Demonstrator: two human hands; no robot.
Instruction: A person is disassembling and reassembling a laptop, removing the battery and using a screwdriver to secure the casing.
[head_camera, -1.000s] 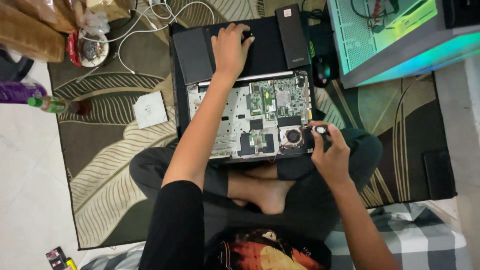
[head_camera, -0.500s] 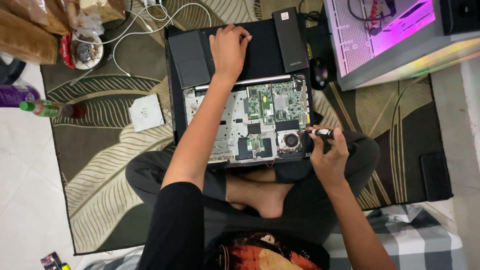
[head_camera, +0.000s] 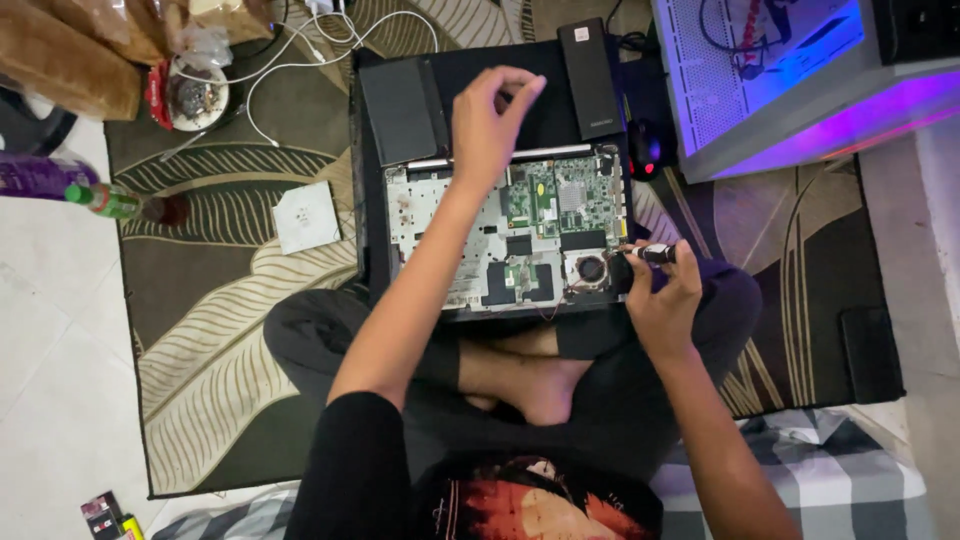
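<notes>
The opened black laptop with its bare green circuit board (head_camera: 520, 225) lies on the leaf-patterned rug, before the crossed legs. The right hand (head_camera: 662, 300) pinches a small black-and-white screwdriver (head_camera: 652, 254) at the laptop's right edge, seemingly mid-unscrewing; the left hand (head_camera: 490, 125) hovers above its far edge, fingers loosely curled, holding nothing. The tip must seat squarely.

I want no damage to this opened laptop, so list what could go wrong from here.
1. The right hand holds a screwdriver beside the fan; a slip could scratch the bare circuit board.
2. The laptop rests partly on the person's legs, so it may tip.
3. The left hand hovers over the laptop with fingers pinched; anything small dropped could vanish into the patterned rug.
</notes>
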